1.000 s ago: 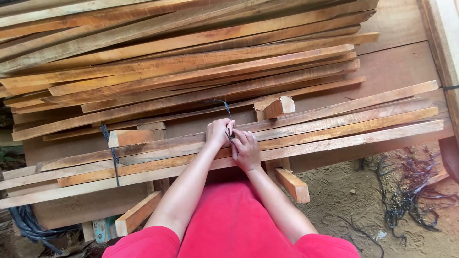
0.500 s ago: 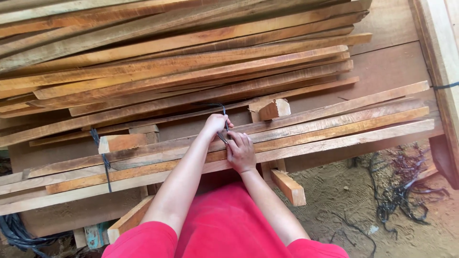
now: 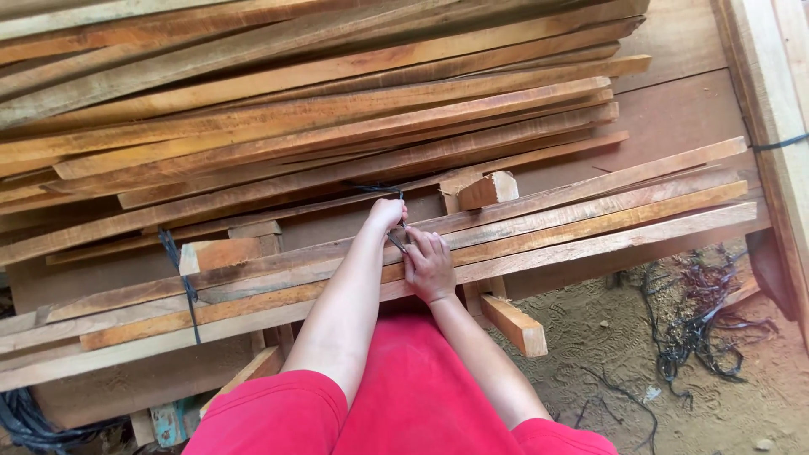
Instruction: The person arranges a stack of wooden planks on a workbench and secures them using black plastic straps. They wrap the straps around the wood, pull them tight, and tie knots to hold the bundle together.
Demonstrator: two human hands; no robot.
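A bundle of long thin wooden slats (image 3: 539, 227) lies across short wooden blocks in front of me. My left hand (image 3: 387, 213) is closed on a dark strap (image 3: 381, 190) that runs over the bundle at its middle. My right hand (image 3: 428, 264) rests on the slats just beside it, fingers pinching the same strap's near end. Both forearms reach out over my red clothing (image 3: 404, 396). Another dark strap (image 3: 184, 282) binds the bundle further left.
A large heap of loose slats (image 3: 295, 101) fills the back. Short wooden blocks (image 3: 487, 190) (image 3: 514, 324) stick out near the bundle. A tangle of dark strap scraps (image 3: 691, 329) lies on the sandy ground at right. A wooden beam (image 3: 779, 101) runs along the right edge.
My hands stay at the same spot on the strap, with small finger shifts. The view has drifted slightly.
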